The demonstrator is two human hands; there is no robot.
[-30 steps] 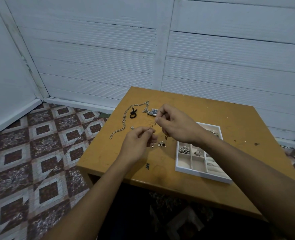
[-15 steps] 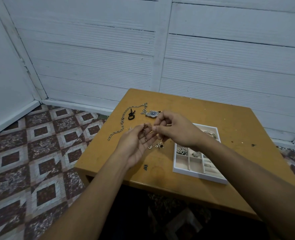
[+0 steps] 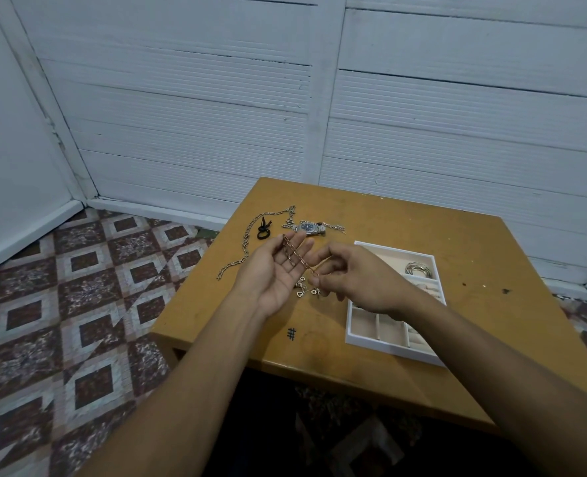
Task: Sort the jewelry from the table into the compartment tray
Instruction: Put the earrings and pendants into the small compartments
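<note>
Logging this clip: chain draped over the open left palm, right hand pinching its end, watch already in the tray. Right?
No: the head view shows the watch lying on the table beyond the hands, not in the tray. The chain does drape over the open left hand, the right hand pinching its end.

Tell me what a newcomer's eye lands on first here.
The left hand lies palm up with a link chain draped across it, the right hand pinching the chain's lower end. A white compartment tray sits to their right; a wristwatch lies beyond.
</note>
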